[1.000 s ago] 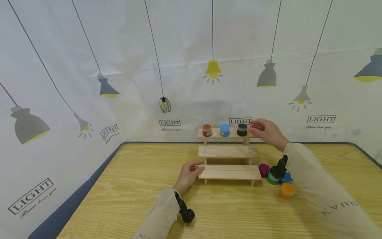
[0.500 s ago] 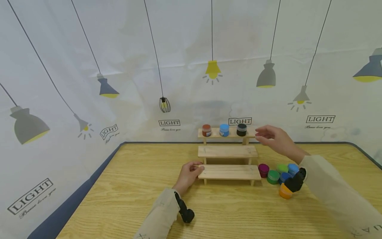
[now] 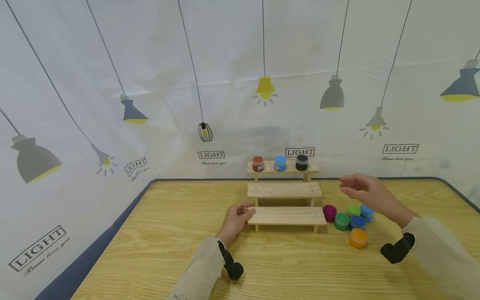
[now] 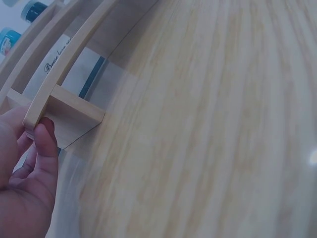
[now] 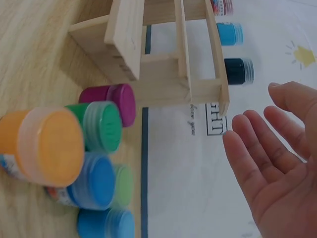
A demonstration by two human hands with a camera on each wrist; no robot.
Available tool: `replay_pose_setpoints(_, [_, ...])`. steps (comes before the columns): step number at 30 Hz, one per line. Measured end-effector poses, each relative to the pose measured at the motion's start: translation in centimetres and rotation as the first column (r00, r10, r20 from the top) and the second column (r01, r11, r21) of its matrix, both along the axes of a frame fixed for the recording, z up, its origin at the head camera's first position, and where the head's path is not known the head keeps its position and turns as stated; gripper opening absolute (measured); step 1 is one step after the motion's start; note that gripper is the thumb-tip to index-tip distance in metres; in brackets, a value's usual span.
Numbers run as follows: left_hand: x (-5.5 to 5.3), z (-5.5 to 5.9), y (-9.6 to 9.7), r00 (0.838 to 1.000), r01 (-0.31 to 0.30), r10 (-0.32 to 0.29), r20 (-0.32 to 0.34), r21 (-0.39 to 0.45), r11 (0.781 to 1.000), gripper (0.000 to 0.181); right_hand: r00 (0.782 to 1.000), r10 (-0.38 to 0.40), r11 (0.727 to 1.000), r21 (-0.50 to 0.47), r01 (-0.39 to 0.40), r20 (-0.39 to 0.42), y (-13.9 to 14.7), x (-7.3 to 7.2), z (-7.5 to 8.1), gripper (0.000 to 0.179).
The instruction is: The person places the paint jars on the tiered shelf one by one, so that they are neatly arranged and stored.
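My left hand point(image 3: 235, 221) pinches the left end of the lowest step of a three-tier wooden stand point(image 3: 286, 216); the left wrist view shows thumb and fingers around the step's end point(image 4: 37, 111). My right hand point(image 3: 365, 192) hovers in the air to the right of the stand, fingers loosely bent and holding nothing. On the top step stand a brown-red paint jar point(image 3: 258, 164), a light blue jar point(image 3: 280, 163) and a black jar point(image 3: 301, 163). The middle and lowest steps are bare.
Right of the stand, several paint jars cluster on the wooden table point(image 3: 150, 250): purple point(image 3: 329, 213), green point(image 3: 341, 221), lime green point(image 3: 353, 211), dark blue point(image 3: 358, 223), light blue point(image 3: 367, 213) and orange point(image 3: 358, 238). A lamp-print curtain point(image 3: 232, 83) hangs behind.
My right hand has moved away from beside the black jar, rightward and down toward the jar cluster. My left hand stays on the lowest step.
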State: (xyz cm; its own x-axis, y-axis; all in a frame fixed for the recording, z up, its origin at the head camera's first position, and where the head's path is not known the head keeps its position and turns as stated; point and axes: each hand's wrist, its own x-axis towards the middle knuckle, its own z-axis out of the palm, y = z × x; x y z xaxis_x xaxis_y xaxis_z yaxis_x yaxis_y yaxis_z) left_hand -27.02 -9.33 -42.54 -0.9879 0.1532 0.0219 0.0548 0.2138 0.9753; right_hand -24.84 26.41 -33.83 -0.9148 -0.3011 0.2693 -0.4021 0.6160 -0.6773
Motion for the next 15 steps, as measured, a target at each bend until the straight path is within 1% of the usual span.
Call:
replay_pose_setpoints(5, [1.3,1.7,0.2,1.0,0.0,0.0,-0.009,-0.006,1.0,0.026,0.999,-0.053,0.999,-0.001,0.053,0.011,1.5,0.5,-1.1,0.036])
replay_pose_setpoints(7, [1.6,2.1,0.3,1.0,0.0,0.0,-0.01,-0.008,1.0,0.026,0.998,-0.063,0.998,0.0,0.063,0.003,1.9,0.6,-1.5,0.036])
replay_pose_setpoints(11, [2.0,2.4,0.3,1.0,0.006,-0.006,-0.015,-0.005,1.0,0.027,0.997,-0.075,0.997,-0.01,0.075,-0.017,2.8,0.7,-2.3,0.036])
replay_pose_setpoints(15, [1.8,2.3,0.2,1.0,0.011,-0.011,-0.012,-0.009,1.0,0.028,0.994,-0.106,0.994,-0.022,0.107,0.001,3.7,0.9,-3.1,0.036])
